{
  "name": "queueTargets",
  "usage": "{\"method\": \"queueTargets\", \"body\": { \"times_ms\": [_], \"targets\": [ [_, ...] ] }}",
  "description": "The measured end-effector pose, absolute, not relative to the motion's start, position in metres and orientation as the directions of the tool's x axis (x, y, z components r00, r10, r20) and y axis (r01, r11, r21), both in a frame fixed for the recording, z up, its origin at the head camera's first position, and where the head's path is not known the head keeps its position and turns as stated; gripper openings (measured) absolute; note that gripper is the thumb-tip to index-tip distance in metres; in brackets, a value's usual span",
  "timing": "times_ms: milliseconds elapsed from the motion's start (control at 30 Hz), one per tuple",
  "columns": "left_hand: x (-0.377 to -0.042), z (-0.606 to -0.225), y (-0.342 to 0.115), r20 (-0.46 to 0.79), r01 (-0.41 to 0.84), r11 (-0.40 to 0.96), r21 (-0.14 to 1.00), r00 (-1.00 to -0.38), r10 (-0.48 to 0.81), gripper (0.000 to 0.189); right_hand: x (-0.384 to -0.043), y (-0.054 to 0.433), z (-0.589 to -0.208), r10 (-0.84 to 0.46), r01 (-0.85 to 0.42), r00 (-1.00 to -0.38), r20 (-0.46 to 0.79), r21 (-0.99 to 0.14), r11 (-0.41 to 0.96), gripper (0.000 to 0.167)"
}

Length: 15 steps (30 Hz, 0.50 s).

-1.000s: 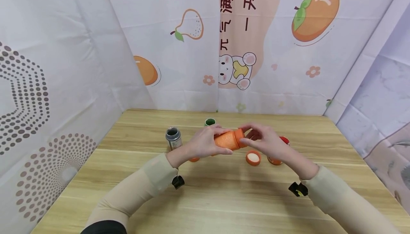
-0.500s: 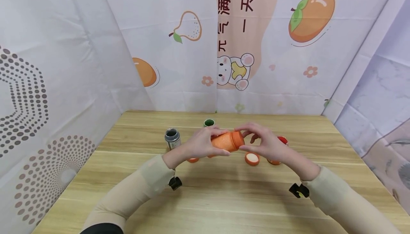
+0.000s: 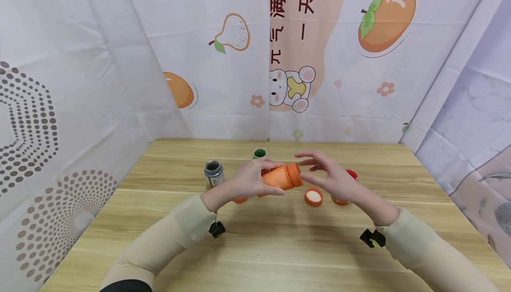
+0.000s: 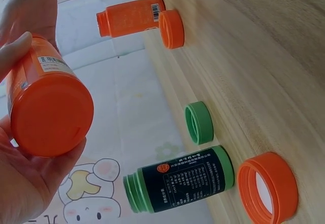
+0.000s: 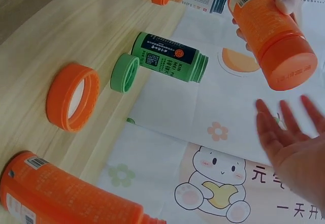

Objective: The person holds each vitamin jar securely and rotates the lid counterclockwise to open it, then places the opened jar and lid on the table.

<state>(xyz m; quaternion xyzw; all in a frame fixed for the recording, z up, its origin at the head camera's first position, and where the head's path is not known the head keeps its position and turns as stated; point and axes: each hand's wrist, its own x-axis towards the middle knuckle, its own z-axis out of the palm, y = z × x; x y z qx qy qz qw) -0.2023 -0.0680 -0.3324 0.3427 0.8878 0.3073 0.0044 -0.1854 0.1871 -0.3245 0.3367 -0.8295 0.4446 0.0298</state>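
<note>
My left hand (image 3: pixel 248 179) grips an orange bottle (image 3: pixel 277 178) above the table, tilted on its side with its capped end pointing right. The cap (image 5: pixel 288 64) is orange and sits on the bottle's mouth. In the left wrist view the round orange base (image 4: pixel 53 115) faces the camera. My right hand (image 3: pixel 333 174) is beside the cap, fingers spread and holding nothing. A gap shows between those fingers and the cap in the right wrist view. Below the hands an orange lid (image 3: pixel 313 197) with a white liner lies on the table.
A grey-necked, uncapped bottle (image 3: pixel 214 174) stands at left, near another orange lid (image 3: pixel 240 200). Behind the left hand stands an uncapped green bottle (image 5: pixel 167 56), with a green lid (image 5: pixel 124 73) nearby. Another uncapped orange bottle (image 4: pixel 133 17) stands to the right. Curtains hang behind the table.
My right fingers gripped the cap half a second ago; they have come off it and spread apart. My left hand keeps its grip on the tilted bottle.
</note>
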Motion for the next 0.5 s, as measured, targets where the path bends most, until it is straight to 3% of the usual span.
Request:
{"method": "queueTargets", "body": {
  "times_ms": [167,500],
  "targets": [
    [-0.2011,-0.3325,-0.0674,0.21,0.621,0.582,0.525,-0.757,0.619,0.067,-0.1845,0.1835,-0.3228,-0.489,-0.465,-0.844,0.219,-0.753,0.465,0.043],
    [-0.1989,-0.3332,-0.0657,0.204,0.614,0.595,0.519,-0.765,0.611,0.065,-0.1788,0.1771,-0.3224,-0.497,-0.436,-0.85,0.173,-0.761,0.48,0.044]
  ]
}}
